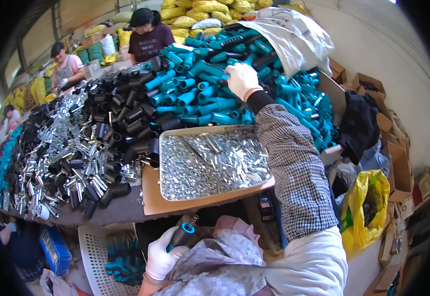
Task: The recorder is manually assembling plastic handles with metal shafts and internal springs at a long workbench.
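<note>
My left hand, in a white glove, is closed round a black tubular handle with a teal ring at its end, held above my lap. A coil spring shows just beyond this handle. My right hand, also gloved, reaches far out onto a heap of teal plastic handles. Its fingers curl down among the pieces, and what they grip is hidden. Beneath my right forearm's checked sleeve, a shallow tray of small silvery metal pins stands on cardboard at the table's near edge.
Black sleeves and shiny metal tubes are heaped left of the tray. A white sack lies over the far heap. Below are a white basket with teal parts and a yellow bag. Other people work across the table.
</note>
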Demonstrator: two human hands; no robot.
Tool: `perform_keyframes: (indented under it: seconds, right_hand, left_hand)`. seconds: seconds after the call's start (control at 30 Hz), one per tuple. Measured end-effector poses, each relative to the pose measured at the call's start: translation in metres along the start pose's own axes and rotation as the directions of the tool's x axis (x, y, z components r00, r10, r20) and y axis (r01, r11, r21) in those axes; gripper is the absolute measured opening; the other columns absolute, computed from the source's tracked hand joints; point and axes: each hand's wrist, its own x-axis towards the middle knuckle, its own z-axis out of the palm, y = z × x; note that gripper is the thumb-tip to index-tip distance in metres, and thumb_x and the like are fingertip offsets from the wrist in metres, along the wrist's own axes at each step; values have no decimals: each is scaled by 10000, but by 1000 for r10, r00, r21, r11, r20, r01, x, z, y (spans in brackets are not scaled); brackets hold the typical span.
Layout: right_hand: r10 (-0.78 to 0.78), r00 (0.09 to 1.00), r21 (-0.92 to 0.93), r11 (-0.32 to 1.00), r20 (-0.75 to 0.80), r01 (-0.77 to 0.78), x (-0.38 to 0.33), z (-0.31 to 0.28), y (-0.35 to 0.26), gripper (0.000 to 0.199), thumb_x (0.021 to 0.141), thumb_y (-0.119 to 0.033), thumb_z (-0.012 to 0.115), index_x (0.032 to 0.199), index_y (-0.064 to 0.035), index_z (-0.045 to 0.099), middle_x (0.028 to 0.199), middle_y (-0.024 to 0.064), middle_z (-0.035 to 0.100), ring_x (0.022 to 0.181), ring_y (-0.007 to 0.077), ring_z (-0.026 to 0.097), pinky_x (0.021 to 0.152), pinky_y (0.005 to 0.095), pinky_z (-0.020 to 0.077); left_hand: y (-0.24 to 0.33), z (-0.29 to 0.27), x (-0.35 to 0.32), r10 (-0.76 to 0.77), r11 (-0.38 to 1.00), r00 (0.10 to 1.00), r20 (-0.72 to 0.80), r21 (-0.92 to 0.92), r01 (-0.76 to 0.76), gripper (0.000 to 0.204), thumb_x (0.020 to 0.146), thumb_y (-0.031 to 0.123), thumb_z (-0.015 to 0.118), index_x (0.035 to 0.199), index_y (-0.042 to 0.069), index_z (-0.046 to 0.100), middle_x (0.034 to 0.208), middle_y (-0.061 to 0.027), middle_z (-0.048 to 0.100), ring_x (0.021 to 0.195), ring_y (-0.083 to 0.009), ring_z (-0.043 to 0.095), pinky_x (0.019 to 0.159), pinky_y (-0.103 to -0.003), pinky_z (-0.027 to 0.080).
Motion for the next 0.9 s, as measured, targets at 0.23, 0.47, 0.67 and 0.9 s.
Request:
perform_keyframes:
  seconds: [0.23, 0.47, 0.67, 0.9]
  right_hand:
    - [315, 935, -121, 947, 165, -297, 74, 78, -39, 356, 912, -210, 548, 1232, -102, 660, 1109, 177, 717, 1070, 389, 658, 911, 499, 528]
    - [191, 968, -57, 981, 162, -184, 66, 66, -49, 251, 880, -223, 622, 1054, -64, 707, 1073, 211, 694, 1002, 397, 681, 876, 475, 557]
    - [112, 993, 408, 905, 43, -120, -7, -56, -101, 527, 796, -297, 735, 1238, -27, 640, 1165, 223, 686, 1084, 391, 660, 926, 449, 534]
    - [56, 866, 634, 659, 497, -406, -201, -137, -171, 597, 765, -219, 779, 1286, 18, 610, 1092, 232, 688, 1017, 377, 690, 912, 401, 536]
  left_hand:
    - [5, -19, 7, -74, 997, 997, -39, 17, 74, 624, 761, 240, 843, 1310, 30, 633, 977, -170, 736, 848, -181, 714, 811, -326, 557]
    - [-16, -29, 12, -97, 995, 995, -1, -36, 97, 669, 792, 358, 829, 1330, 22, 618, 952, -182, 726, 827, -206, 712, 799, -343, 555]
    - [-9, -33, 15, -31, 988, 1000, 1, -153, 31, 851, 796, 605, 794, 1323, -30, 590, 969, -142, 731, 900, -149, 710, 814, -325, 558]
    - [1, -36, 5, -57, 995, 997, -49, -81, 53, 707, 839, 471, 774, 1304, -31, 594, 949, -164, 735, 901, -191, 731, 813, -330, 561]
